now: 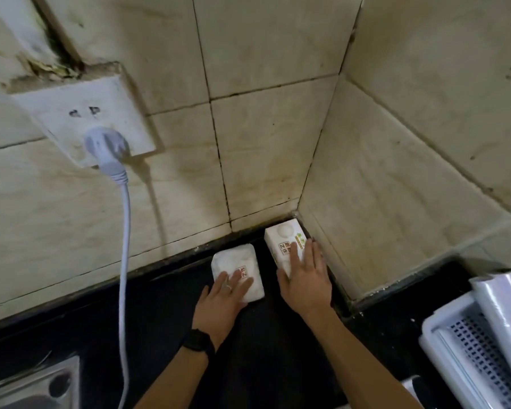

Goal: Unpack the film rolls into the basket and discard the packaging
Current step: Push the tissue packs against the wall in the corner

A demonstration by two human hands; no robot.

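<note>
Stained cream wall tiles meet in a corner above a black stone bench (160,320), on which two white packs lie just beside the back wall. The left hand (229,290), wearing a ring and a dark wristband, rests with fingers spread and flat on a soft white wrapped packet (233,262). The right hand (306,278) lies with straight fingers held together on a white printed carton (283,237) set tight in the corner; neither hand has closed round its pack. At the right edge stands a white perforated plastic basket (431,329), well apart from both packs, with one glossy film roll (502,305) already lying across it. The step in hand appears to be taking up the next packs. The next move would call for curling the fingers round one pack, drawing it clear of the corner and opening it over the bench. A white wall socket (80,113) carries a grey plug (106,143) whose white cord (126,231) hangs towards a steel sink (33,388) at lower left.
</note>
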